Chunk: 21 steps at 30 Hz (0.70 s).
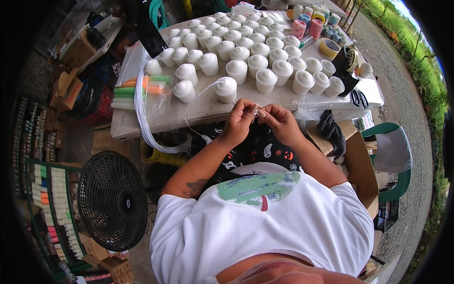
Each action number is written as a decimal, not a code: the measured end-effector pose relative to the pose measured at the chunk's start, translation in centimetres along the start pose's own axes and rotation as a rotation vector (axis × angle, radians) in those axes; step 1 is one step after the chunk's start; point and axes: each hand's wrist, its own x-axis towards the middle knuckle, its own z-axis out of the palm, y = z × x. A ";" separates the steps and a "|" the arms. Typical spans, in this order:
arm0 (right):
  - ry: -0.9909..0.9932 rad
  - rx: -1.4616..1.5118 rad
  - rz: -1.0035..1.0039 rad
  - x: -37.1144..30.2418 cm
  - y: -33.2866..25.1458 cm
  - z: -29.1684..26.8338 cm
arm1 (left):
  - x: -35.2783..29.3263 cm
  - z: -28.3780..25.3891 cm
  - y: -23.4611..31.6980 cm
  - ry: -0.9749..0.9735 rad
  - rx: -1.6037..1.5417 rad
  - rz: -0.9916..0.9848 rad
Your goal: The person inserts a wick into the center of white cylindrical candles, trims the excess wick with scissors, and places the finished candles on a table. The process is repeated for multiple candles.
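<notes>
My left hand [239, 122] and my right hand [283, 125] meet in front of the table's near edge, above my lap. Both are closed in a pinch, fingertips together around something small and whitish, too small to make out. Just beyond them stands a white, candle-like cup with a domed top [225, 90]. From beside that cup a thin white cord [187, 110] loops down past the table edge, left of my left forearm. Rows of similar white cups [266, 80] cover much of the table [198, 113]; several at the right have flat tops.
A bundle of white cords [142, 104] hangs over the table's left edge, beside bagged green and orange sticks [142, 85]. Black-handled scissors [359, 98], tape rolls [329, 48] and coloured jars [299, 29] lie to the right. A black fan [112, 200] stands at left, an open cardboard box [357, 161] at right.
</notes>
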 end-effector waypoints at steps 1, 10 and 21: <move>0.001 0.020 -0.005 0.0 0.0 0.1 | 0.0 0.1 0.0 0.003 -0.027 -0.011; 0.107 -0.402 -0.309 -0.2 0.0 1.0 | -0.2 0.5 -0.5 0.082 -0.139 -0.087; 0.014 -0.047 0.023 -0.3 -1.0 0.7 | 0.0 0.8 -1.3 0.204 0.351 0.130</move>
